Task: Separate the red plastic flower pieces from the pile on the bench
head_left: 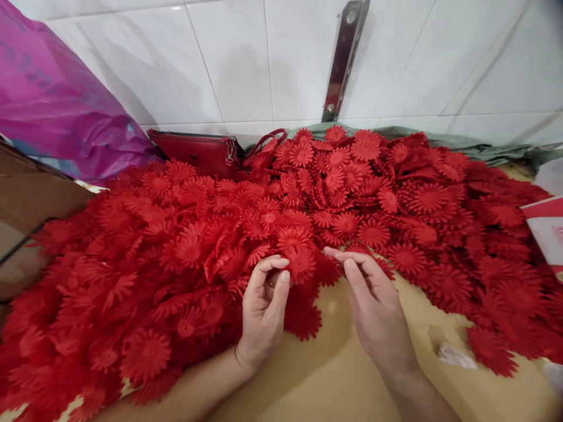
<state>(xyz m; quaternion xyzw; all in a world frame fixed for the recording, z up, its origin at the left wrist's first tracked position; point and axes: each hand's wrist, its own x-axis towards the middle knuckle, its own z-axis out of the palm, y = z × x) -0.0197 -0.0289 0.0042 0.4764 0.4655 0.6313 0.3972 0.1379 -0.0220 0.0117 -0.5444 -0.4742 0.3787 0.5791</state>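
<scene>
Left grip [263, 310], right grip [380, 309] half-curled, apart

Nothing is legible; the purple bag's [94, 120] printing [64, 89] is blurred.

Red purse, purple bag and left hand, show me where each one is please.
Red purse [191, 153]: head view, on its front face.
Purple bag [74, 105]: head view, on its crinkled side.
Left hand [263, 313]: head view, on the middle of the hand.
</scene>
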